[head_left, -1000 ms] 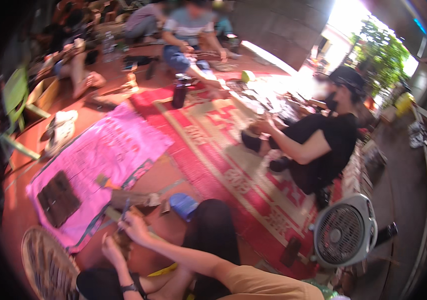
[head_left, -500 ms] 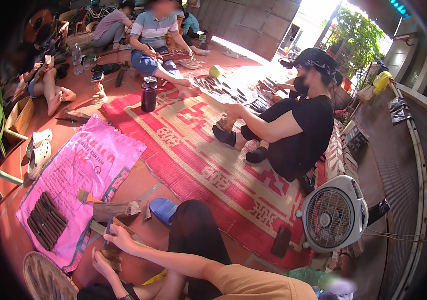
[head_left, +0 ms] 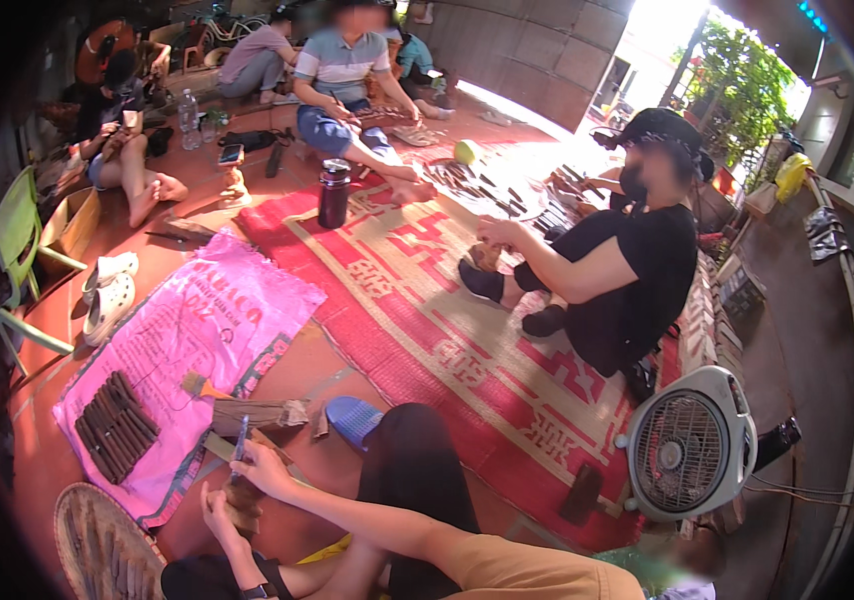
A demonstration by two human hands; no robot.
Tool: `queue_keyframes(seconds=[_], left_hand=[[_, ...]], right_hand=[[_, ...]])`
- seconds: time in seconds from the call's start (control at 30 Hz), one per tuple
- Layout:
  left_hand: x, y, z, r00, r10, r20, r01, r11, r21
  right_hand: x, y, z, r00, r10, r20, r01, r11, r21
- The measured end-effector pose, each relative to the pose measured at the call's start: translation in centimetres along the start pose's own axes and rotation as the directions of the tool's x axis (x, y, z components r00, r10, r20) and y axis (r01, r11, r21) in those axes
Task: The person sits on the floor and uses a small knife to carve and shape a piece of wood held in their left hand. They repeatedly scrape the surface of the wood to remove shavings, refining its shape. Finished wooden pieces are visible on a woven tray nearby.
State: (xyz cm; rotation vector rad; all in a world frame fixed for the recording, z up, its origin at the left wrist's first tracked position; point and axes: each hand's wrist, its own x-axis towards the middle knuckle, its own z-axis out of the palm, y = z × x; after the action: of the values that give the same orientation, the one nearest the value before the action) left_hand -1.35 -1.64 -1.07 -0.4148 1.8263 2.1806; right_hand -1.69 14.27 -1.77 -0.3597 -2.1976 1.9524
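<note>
My right hand (head_left: 263, 470) is closed around a slim blue-grey hand tool (head_left: 242, 434) that points upward; its working end is too small to make out. Just below it, my left hand (head_left: 218, 510) has its fingers around a brown piece of wood (head_left: 245, 505). Beside my hands, a weathered wooden block (head_left: 259, 414) lies on the tiles with a flat brush (head_left: 194, 384) at its end. Several dark brown sticks (head_left: 117, 428) are lined up on a pink woven sack (head_left: 172, 355). A round woven basket (head_left: 97, 530) holds more sticks at the lower left.
A blue slipper (head_left: 352, 420) lies by my knee. The red patterned mat (head_left: 407, 300) carries a dark flask (head_left: 334, 195) and a seated co-worker in black (head_left: 607, 250). A box fan (head_left: 692, 440) stands right. Pale clogs (head_left: 110, 300) and a green chair (head_left: 22, 240) are left.
The whole view has shifted, so the scene sits farther right. The tool in my right hand now stands more upright above the wood piece, which stays in my left hand.
</note>
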Motion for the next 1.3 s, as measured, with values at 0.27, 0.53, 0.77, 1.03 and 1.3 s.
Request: queue_keyframes(seconds=[0.27,0.53,0.77,1.03,1.3], left_hand=[[-1.9,1.3,1.0,1.000,0.014,0.012,-0.015,0.999,0.036],[-1.8,-0.1,0.5,0.997,0.055,0.053,-0.052,0.997,-0.065],[-2.5,1.4,1.7,0.991,0.126,-0.039,-0.123,0.990,0.064],[-1.7,0.2,0.8,0.993,0.079,-0.084,-0.079,0.997,0.007],[-0.5,-0.9,0.2,0.982,0.147,-0.118,-0.105,0.947,0.303]], right_hand=[[-0.2,0.0,0.3,0.994,-0.085,-0.070,0.092,0.990,0.109],[-0.2,-0.7,-0.4,0.999,0.000,-0.049,-0.005,0.996,-0.089],[0.1,-0.4,0.0,0.998,-0.061,-0.024,0.062,0.997,0.045],[-1.6,-3.4,-0.1,0.992,-0.099,-0.079,0.087,0.987,-0.137],[-1.0,-1.8,-0.3,0.998,-0.010,-0.069,0.003,0.993,-0.114]])
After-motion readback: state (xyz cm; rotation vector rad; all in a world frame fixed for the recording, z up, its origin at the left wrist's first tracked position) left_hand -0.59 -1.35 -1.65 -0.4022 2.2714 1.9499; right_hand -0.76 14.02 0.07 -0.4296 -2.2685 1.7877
